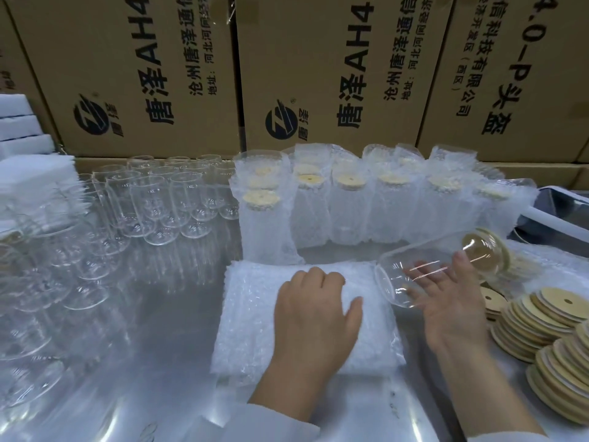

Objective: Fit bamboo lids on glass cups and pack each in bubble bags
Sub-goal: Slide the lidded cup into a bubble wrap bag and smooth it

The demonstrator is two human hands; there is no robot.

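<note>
My right hand [452, 301] holds a glass cup [424, 266] on its side, fingers under it and thumb on top. A bamboo lid [486, 253] sits on the cup's mouth, which points to the right. My left hand [314, 311] rests on a stack of flat bubble bags [255, 330] in the middle of the table, its fingertips curled at the stack's far edge. Behind the stack stands a row of lidded cups packed in bubble bags [350, 205].
Several bare glass cups [153, 199] stand at the left. Piles of bamboo lids [541, 327] lie at the right. Cardboard boxes [318, 74] wall off the back. White foam blocks [22, 129] sit at the far left.
</note>
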